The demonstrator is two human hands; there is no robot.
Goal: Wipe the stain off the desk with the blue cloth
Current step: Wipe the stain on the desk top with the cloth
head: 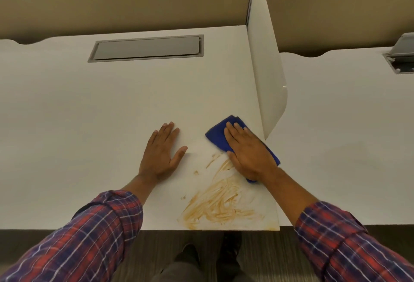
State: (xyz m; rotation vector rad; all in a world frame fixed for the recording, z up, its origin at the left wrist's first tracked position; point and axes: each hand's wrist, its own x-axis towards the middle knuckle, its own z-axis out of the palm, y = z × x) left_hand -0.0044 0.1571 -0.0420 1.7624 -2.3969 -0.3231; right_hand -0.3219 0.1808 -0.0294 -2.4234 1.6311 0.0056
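The head camera looks down on a white desk (100, 113) with both hands laid on it. The right hand (248, 154) lies flat, palm down, on the blue cloth (217, 135), fingers straight and together; its grip is open, pressing on the cloth rather than clasping it. The cloth is folded and sits near the right edge of the desk, just before the lower end of a white divider (266, 69) that stands upright between this desk and the next one. Blue shows beyond the fingertips, to the left of the fingers, and along the outer side of the hand down toward the wrist.

The stain (219, 203) is a smeared orange-brown patch of streaks. It runs from just under the right thumb down to the near edge of the desk, with a few small specks on its left side. The cloth's near edge touches the topmost streaks.

The left hand (162, 154) rests flat on bare desk to the left of the stain, fingers spread a little, its grip open and empty. Both forearms wear red and blue plaid sleeves (89, 237).

A grey hatch (146, 48) is set flush in the desk farther back.
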